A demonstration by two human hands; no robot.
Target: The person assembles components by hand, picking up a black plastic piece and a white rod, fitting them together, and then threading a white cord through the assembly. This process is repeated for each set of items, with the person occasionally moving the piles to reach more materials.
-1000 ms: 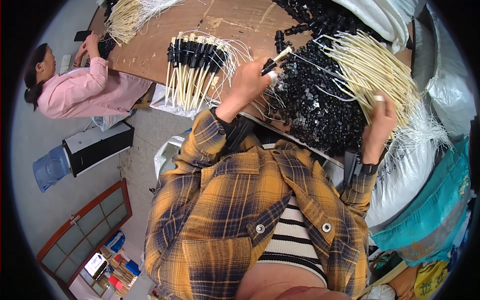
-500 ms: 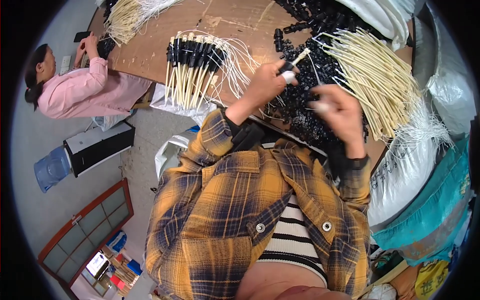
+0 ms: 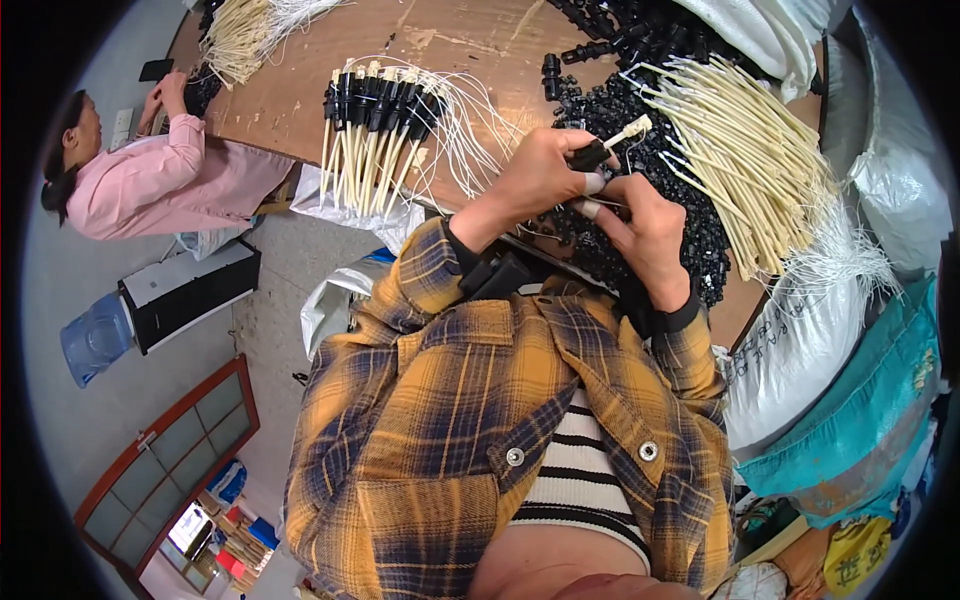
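Note:
In my left hand (image 3: 540, 182) is a black plastic fitting (image 3: 590, 155), and a cream end piece (image 3: 632, 130) sticks out of its upper right end. My right hand (image 3: 645, 228) is closed just beside it, thumb close to the left thumb; what its fingers pinch is hidden. Both thumbs have pale wraps. Beneath the hands spreads a heap of small black plastic parts (image 3: 690, 190). To the right lies a thick bundle of cream sticks (image 3: 745, 150) with white wires. On the left, cream sticks fitted with black pieces (image 3: 375, 110) lie in a row, white wires trailing right.
Larger black fittings (image 3: 625, 45) lie at the far side of the brown table (image 3: 470, 45). Another cream bundle (image 3: 238, 40) is at the far left, near a person in pink (image 3: 150, 175). White (image 3: 800, 350) and teal (image 3: 850, 430) sacks stand at the right.
My right hand has moved left and up from over the heap to meet my left hand. My left hand has shifted slightly right with the fitting. The view has shifted slightly.

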